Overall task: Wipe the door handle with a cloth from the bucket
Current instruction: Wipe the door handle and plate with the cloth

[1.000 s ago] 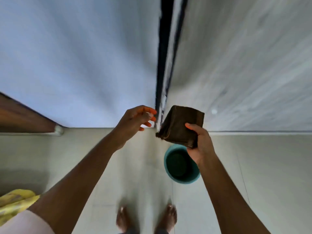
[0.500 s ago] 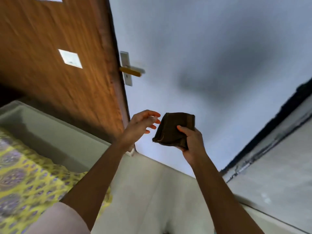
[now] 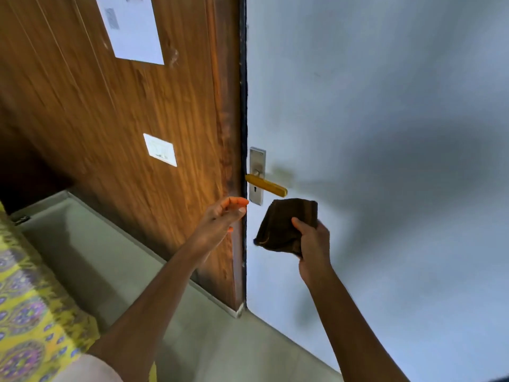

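A yellow lever door handle (image 3: 266, 185) sticks out from a steel plate (image 3: 257, 161) on the pale blue-white door (image 3: 385, 133). My right hand (image 3: 312, 241) grips a folded dark brown cloth (image 3: 285, 226), held just below and to the right of the handle, apart from it. My left hand (image 3: 221, 216) hovers empty, fingers loosely curled, by the door's edge just left of the plate. The bucket is out of view.
A brown wooden panel (image 3: 137, 106) with a white paper sheet (image 3: 132, 26) and a small white switch plate (image 3: 160, 150) stands left of the door. A yellow patterned bedcover (image 3: 27, 312) lies at the lower left. Grey tiled floor (image 3: 220, 348) runs below.
The view swung from the floor and the teal bucket up to the door. Both hands rose toward the handle, the cloth staying in my right hand.
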